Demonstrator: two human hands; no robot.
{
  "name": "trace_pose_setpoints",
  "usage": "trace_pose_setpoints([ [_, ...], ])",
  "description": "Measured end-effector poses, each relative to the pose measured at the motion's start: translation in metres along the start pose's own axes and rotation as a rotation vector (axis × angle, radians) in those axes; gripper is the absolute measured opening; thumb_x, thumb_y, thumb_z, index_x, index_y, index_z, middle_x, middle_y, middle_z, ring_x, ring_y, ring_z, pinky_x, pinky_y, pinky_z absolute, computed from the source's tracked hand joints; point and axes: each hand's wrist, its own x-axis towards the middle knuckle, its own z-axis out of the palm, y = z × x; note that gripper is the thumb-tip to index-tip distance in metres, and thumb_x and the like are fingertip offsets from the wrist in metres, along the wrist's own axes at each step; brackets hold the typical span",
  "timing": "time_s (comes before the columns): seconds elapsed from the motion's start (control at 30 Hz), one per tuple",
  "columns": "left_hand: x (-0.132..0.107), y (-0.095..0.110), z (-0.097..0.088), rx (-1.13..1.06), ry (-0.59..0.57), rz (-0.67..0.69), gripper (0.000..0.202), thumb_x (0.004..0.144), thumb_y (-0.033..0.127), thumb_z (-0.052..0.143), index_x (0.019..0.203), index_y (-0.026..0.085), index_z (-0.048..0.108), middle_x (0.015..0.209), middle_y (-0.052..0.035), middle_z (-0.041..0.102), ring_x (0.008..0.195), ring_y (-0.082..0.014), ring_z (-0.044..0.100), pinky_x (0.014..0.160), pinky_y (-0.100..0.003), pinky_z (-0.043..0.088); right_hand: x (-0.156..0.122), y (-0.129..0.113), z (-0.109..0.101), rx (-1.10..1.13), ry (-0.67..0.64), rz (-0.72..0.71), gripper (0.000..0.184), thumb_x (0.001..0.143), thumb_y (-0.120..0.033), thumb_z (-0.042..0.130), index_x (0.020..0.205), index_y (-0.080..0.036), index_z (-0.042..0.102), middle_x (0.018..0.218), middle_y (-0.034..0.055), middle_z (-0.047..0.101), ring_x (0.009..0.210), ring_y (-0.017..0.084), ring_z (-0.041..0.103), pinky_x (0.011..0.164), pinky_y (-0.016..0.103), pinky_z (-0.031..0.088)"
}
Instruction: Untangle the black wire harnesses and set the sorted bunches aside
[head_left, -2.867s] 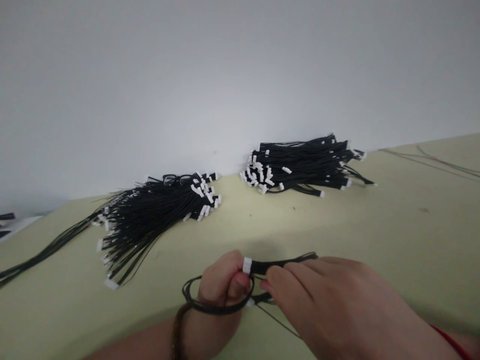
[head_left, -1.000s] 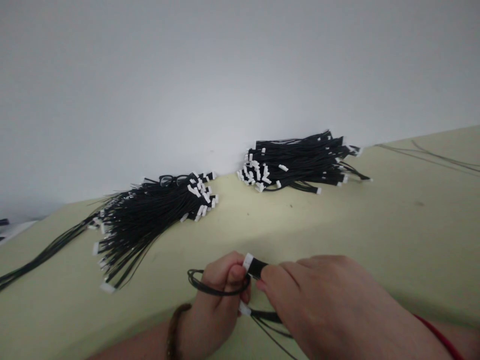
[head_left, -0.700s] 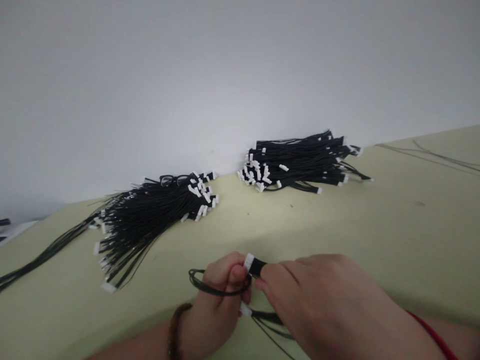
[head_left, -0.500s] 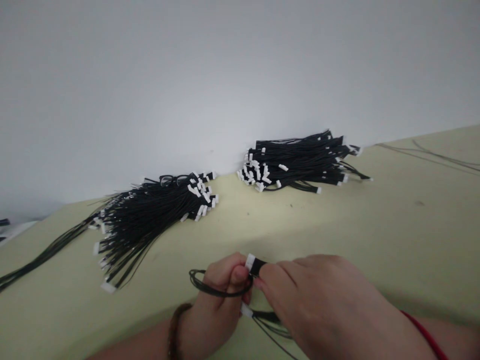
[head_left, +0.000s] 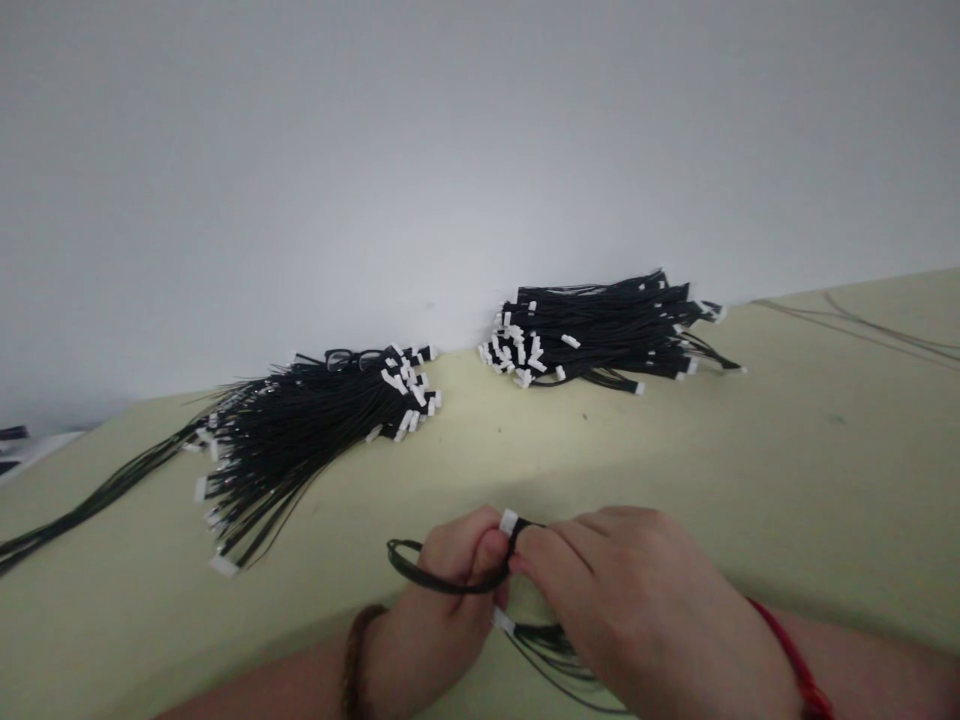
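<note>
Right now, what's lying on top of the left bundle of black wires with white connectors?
Black-framed eyeglasses sit on the bundle; their lower part is hidden among the wires.

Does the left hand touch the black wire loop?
Touching: the head view shows the left hand closed on the black wire loop, which runs across its fingers.

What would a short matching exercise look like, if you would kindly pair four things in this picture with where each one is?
Things:
1. Glasses
2. Red cord
3. Brown bracelet
4. White plug

Places:
A. Right wrist
B. Between the left hand and right hand
C. Left wrist
D. On a wire bundle

Pairs: 1-D, 2-A, 3-C, 4-B
</note>
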Motion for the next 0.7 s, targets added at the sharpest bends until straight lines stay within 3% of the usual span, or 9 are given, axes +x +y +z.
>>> trace_pose_setpoints([
  [0.13, 0.007, -0.003, -0.002, -0.085, 0.056, -0.113, 0.033, 0.09, 0.034, 0.028, 0.063, 0.017, 0.039, 0.05, 0.0051, 0.035, 0.043, -0.0067, 0.031, 0.042, -0.02, 0.026, 0.006, 0.013, -0.001, 0.064, -0.042, 0.092, 0.009, 0.08, -0.017, 0.046, 0.076, -0.017, 0.055, 0.069, 0.0021, 0.058, 0.061, 0.019, 0.053, 0.056, 0.032, 0.037],
  [0.23, 0.012, -0.006, -0.005, -0.069, 0.048, -0.116, 0.029, 0.09, 0.031, 0.027, 0.069, 0.017, 0.041, 0.052, 0.0053, 0.037, 0.043, -0.0074, 0.033, 0.042, -0.019, 0.03, 0.013, 0.021, 0.003, 0.397, -0.063, 0.319, 0.028, 0.082, -0.034, 0.047, 0.099, -0.013, 0.054, 0.097, 0.0099, 0.059, 0.09, 0.021, 0.054, 0.078, 0.039, 0.04],
  [0.27, 0.013, -0.006, -0.006, -0.047, 0.024, -0.085, 0.028, 0.09, 0.029, 0.027, 0.07, 0.017, 0.042, 0.054, 0.0044, 0.04, 0.045, -0.0079, 0.036, 0.043, -0.019, 0.033, 0.016, 0.024, 0.007, 0.503, -0.116, 0.356, 0.033, 0.083, -0.038, 0.045, 0.101, -0.012, 0.054, 0.098, 0.0107, 0.059, 0.089, 0.02, 0.056, 0.078, 0.038, 0.042],
  [0.37, 0.014, 0.002, -0.01, 0.051, -0.026, 0.031, 0.03, 0.089, 0.022, 0.025, 0.074, 0.016, 0.05, 0.065, -0.0008, 0.052, 0.057, -0.0109, 0.047, 0.057, -0.023, 0.043, 0.023, 0.041, 0.021, 0.618, -0.295, 0.294, 0.048, 0.089, -0.045, 0.031, 0.074, -0.011, 0.062, 0.065, 0.0046, 0.063, 0.059, 0.012, 0.06, 0.059, 0.026, 0.048],
  [0.43, 0.01, 0.014, -0.014, 0.293, 0.007, 0.146, 0.026, 0.087, 0.02, 0.03, 0.091, 0.013, 0.054, 0.084, -0.0074, 0.059, 0.077, -0.0152, 0.054, 0.073, -0.029, 0.045, 0.028, 0.062, 0.022, 0.644, -0.262, 0.312, 0.054, 0.092, -0.046, 0.022, 0.084, -0.009, 0.061, 0.07, 0.0059, 0.064, 0.061, 0.011, 0.062, 0.059, 0.026, 0.05],
  [0.5, 0.003, 0.03, -0.022, 0.646, 0.003, 0.343, 0.029, 0.085, 0.019, 0.037, 0.111, 0.011, 0.048, 0.106, -0.0135, 0.057, 0.099, -0.0206, 0.051, 0.086, -0.035, 0.042, 0.032, 0.09, 0.009, 0.62, -0.115, 0.357, 0.054, 0.093, -0.046, 0.018, 0.101, -0.008, 0.056, 0.088, 0.0099, 0.064, 0.075, 0.014, 0.063, 0.068, 0.031, 0.05],
  [0.6, -0.005, 0.051, -0.039, 0.916, -0.062, 0.665, 0.026, 0.084, 0.015, 0.04, 0.108, 0.014, 0.05, 0.102, -0.0094, 0.06, 0.108, -0.0191, 0.048, 0.094, -0.032, 0.039, 0.034, 0.123, -0.029, 0.56, 0.091, 0.319, 0.047, 0.089, -0.048, 0.033, 0.112, -0.012, 0.053, 0.116, 0.0131, 0.054, 0.111, 0.022, 0.048, 0.095, 0.046, 0.034],
  [0.63, -0.004, 0.057, -0.045, 0.929, -0.033, 0.703, 0.024, 0.084, 0.015, 0.041, 0.105, 0.015, 0.051, 0.099, -0.0081, 0.06, 0.109, -0.0179, 0.048, 0.096, -0.031, 0.037, 0.033, 0.126, -0.043, 0.552, 0.116, 0.273, 0.042, 0.085, -0.047, 0.043, 0.109, -0.015, 0.057, 0.12, 0.011, 0.052, 0.118, 0.022, 0.041, 0.102, 0.047, 0.024],
  [0.7, 0.002, 0.067, -0.052, 0.906, 0.132, 0.631, 0.035, 0.082, 0.022, 0.048, 0.116, 0.014, 0.045, 0.117, -0.0124, 0.053, 0.12, -0.0213, 0.039, 0.101, -0.037, 0.033, 0.028, 0.117, -0.067, 0.568, 0.111, 0.17, 0.032, 0.078, -0.04, 0.056, 0.103, -0.021, 0.063, 0.117, 0.0056, 0.056, 0.121, 0.021, 0.038, 0.107, 0.043, 0.014],
])
